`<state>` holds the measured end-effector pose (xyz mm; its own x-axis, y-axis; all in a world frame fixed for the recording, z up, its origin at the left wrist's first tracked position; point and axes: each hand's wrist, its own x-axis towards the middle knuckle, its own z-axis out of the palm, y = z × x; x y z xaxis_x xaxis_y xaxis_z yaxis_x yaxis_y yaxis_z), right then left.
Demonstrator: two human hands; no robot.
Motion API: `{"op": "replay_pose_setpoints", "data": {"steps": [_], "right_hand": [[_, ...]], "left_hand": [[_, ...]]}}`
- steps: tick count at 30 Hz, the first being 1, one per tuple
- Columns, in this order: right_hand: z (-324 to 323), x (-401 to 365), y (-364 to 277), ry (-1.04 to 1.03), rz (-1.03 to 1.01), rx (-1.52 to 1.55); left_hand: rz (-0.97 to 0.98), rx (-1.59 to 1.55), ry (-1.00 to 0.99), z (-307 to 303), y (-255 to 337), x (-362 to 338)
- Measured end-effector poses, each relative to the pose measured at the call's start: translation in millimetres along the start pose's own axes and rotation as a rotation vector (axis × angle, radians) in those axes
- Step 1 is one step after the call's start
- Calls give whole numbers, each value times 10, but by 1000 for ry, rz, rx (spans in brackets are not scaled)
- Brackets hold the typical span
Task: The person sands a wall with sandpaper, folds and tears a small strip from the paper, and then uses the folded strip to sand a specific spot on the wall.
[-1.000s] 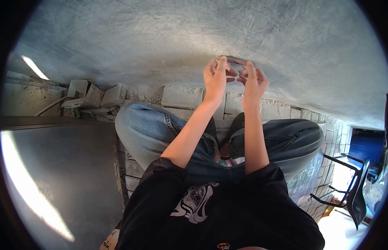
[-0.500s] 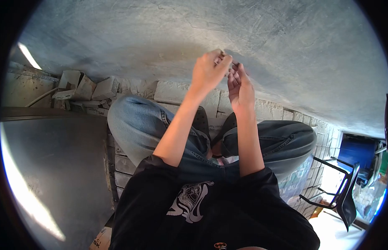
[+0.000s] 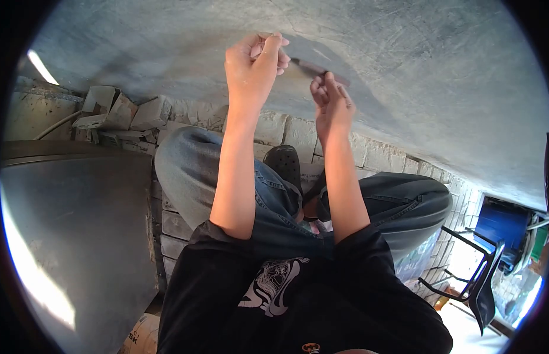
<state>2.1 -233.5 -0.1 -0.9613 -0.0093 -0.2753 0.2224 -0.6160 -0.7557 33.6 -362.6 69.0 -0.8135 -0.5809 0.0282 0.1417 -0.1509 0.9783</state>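
My left hand (image 3: 251, 66) is raised in front of the grey plastered surface (image 3: 168, 35), its fingers curled closed. Anything small inside them is hidden. To its right, my right hand (image 3: 333, 106) is closed on a slim brown stick-like object (image 3: 336, 75), with a dark tip pointing left towards my left hand. The exact kind of this object is not clear. A gap separates the two hands, and their shadows fall on the grey surface.
My bent knees in jeans (image 3: 192, 171) spread to both sides, with a dark clog (image 3: 283, 164) between them. Pale bricks (image 3: 381, 154) run below the grey surface. Broken blocks (image 3: 109, 109) and a dark panel (image 3: 79, 230) are left; a black chair (image 3: 484, 289) stands right.
My hands have moved apart. The left hand has gone up and to the left, the right hand slightly left. The slim brown object now shows more fully between them.
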Motion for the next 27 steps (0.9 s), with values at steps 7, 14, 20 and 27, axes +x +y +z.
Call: {"op": "replay_pose_setpoints", "data": {"steps": [7, 14, 20, 27], "right_hand": [[-48, -39, -21, -16, 61, -33], [-192, 60, 39, -57, -46, 32], [-275, 28, 178, 44, 127, -55], [-25, 10, -236, 31, -89, -25]], "left_hand": [[69, 69, 49, -33, -13, 25], [72, 64, 33, -11, -69, 34], [86, 65, 59, -28, -46, 21], [71, 55, 49, 13, -54, 38]]}}
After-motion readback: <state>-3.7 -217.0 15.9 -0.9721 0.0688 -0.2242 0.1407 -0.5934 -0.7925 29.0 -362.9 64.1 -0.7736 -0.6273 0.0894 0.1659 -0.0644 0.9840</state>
